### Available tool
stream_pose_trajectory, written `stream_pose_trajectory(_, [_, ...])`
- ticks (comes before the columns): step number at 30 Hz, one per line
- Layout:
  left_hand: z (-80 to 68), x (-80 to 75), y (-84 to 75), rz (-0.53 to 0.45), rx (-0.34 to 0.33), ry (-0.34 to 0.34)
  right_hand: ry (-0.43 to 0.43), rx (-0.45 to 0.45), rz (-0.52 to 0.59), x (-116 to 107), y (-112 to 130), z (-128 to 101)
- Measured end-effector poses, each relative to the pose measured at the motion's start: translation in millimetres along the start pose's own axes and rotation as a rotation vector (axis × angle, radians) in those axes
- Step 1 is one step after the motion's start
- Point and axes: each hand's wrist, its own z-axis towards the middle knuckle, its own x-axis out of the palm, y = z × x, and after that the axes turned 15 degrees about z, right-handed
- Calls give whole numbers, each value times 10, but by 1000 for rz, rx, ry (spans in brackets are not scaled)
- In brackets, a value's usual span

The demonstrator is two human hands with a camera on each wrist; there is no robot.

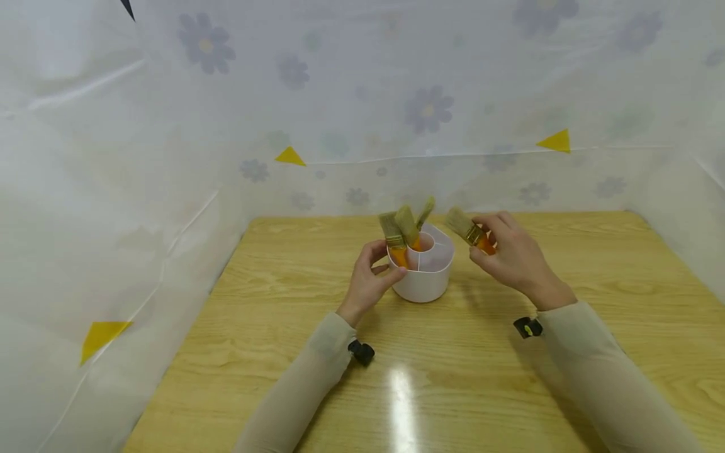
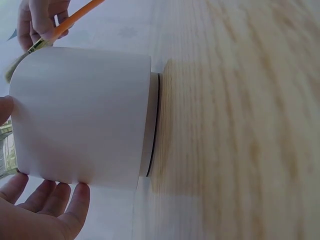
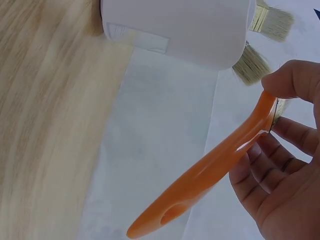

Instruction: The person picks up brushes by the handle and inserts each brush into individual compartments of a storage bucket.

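Note:
A white round organizer with several compartments stands on the wooden table. My left hand grips its left side, thumb at the front rim and fingers along the wall; the left wrist view shows the fingertips against the white wall. Three paintbrushes stand bristles-up in it, among them one brush by my left fingers. To the right of the organizer, my right hand pinches another paintbrush near its metal band. That brush's orange handle points down, and its pale bristles lean up toward the organizer.
The wooden table reaches back to a flower-printed white sheet, which also hangs at both sides. Yellow triangles are stuck on the sheet. A small black device sits at each wrist.

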Motion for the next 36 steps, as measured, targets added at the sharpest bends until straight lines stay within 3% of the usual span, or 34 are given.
stream_pose_trajectory(36, [-1,8,-15,2,0,6,-40,-114,50,78,278,222])
